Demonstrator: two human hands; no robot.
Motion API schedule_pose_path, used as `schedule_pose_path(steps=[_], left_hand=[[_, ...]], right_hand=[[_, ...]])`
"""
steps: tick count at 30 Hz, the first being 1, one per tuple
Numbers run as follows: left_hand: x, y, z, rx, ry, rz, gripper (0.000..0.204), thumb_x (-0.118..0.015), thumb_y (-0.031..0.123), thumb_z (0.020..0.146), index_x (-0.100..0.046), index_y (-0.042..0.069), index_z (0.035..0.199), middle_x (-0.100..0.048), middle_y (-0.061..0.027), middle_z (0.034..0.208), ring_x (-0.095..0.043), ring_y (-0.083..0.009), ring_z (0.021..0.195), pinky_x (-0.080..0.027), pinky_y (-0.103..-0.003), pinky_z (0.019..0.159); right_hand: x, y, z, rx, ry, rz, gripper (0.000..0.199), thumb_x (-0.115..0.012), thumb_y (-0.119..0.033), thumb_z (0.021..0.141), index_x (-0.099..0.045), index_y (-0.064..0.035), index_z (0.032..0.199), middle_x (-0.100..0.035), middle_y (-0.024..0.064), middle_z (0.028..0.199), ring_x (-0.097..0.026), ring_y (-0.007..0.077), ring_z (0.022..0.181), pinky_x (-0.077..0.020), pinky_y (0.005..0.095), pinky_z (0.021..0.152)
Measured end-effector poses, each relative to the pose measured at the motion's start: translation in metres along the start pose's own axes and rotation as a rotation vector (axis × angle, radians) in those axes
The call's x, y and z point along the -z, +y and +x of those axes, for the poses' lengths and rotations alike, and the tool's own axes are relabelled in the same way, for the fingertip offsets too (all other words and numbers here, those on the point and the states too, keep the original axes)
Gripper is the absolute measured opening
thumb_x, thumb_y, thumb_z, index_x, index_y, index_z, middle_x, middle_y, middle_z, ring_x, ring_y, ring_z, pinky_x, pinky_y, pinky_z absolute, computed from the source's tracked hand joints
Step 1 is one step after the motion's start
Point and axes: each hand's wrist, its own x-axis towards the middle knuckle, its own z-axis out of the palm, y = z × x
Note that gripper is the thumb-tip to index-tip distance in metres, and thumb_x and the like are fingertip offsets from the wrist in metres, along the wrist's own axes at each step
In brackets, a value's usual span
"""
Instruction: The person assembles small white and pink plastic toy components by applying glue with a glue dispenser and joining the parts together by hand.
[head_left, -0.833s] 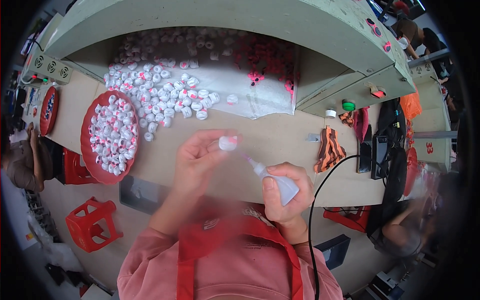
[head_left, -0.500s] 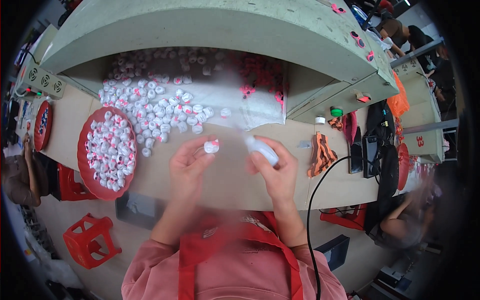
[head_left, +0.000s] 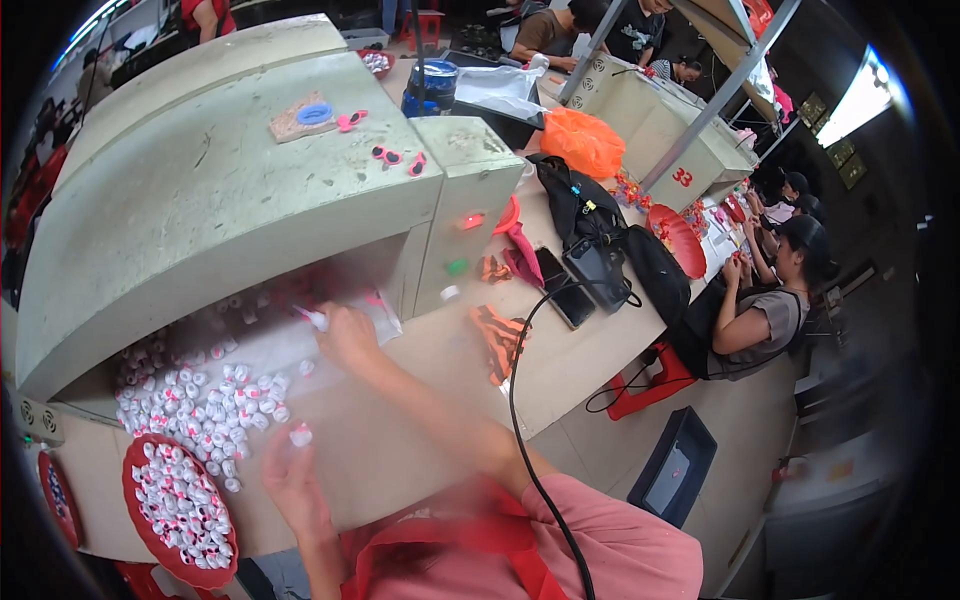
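Note:
My left hand (head_left: 293, 490) is over the bench with a small white rounded piece with a pink mark (head_left: 301, 435) pinched at its fingertips. Stretched forward, my right hand (head_left: 350, 340) reaches under the pale green hood and grips a white squeeze bottle (head_left: 317, 320). Only the bottle's nozzle end shows; the rest is hidden by the fingers. A white sheet (head_left: 385, 322) lies under and beside that hand, with blurred pink bits near the nozzle. Many similar white pieces (head_left: 215, 405) are heaped left of my hands, and a red scalloped tray (head_left: 137, 490) is full of them.
The pale green hood (head_left: 220, 170) overhangs the bench. To the right lie a striped cloth (head_left: 495, 340), phones (head_left: 565, 290) and a black bag (head_left: 580, 205). A black cable (head_left: 515, 400) runs down past my right arm. Co-workers sit at the far right beside another red tray (head_left: 680, 240).
The view has swung to the right. My right hand has moved forward under the hood with the squeeze bottle. My left hand still holds the small white piece, nearer to me.

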Motion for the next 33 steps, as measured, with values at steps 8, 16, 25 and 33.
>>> schedule_pose_path(steps=[8,16,25,33], left_hand=[[-0.005,-0.003,-0.003,0.021,0.105,0.127,0.032,-0.056,-0.006,0.077,-0.052,-0.006,0.108,-0.057,-0.0136,0.105,-0.055,-0.0191,0.097,-0.044,-0.028,0.085],[-0.019,-0.012,0.009,0.073,-0.005,0.07,0.035,-0.058,-0.005,0.077,-0.052,-0.003,0.111,-0.06,-0.0106,0.105,-0.057,-0.0131,0.093,-0.045,-0.025,0.082],[-0.023,-0.009,0.01,0.066,-0.048,0.079,0.035,-0.055,-0.01,0.078,-0.051,-0.006,0.112,-0.058,-0.0138,0.107,-0.059,-0.0155,0.092,-0.047,-0.024,0.079],[-0.02,-0.006,0.009,-0.047,-0.093,0.128,0.031,-0.054,-0.011,0.078,-0.054,-0.007,0.108,-0.056,-0.0152,0.11,-0.058,-0.016,0.092,-0.048,-0.024,0.079]], right_hand=[[0.002,-0.015,0.072,0.051,-0.323,-0.283,0.054,-0.067,-0.039,0.067,-0.056,-0.0026,0.106,-0.052,0.0217,0.111,-0.05,0.0344,0.106,-0.0436,0.0409,0.086],[0.049,0.015,-0.012,0.066,-0.128,-0.01,0.017,-0.067,-0.008,0.068,-0.063,0.0016,0.081,-0.063,0.0125,0.075,-0.062,0.0206,0.067,-0.0492,0.0337,0.06],[0.078,-0.041,-0.074,-0.364,-0.495,0.787,0.01,-0.069,-0.001,0.071,-0.063,0.0016,0.08,-0.061,0.0061,0.071,-0.054,0.0096,0.057,-0.0454,0.0218,0.053],[0.074,-0.047,-0.075,-0.261,-0.486,0.521,0.015,-0.072,-0.008,0.071,-0.063,0.0002,0.081,-0.061,0.002,0.07,-0.053,0.0055,0.063,-0.0428,0.0196,0.056]])
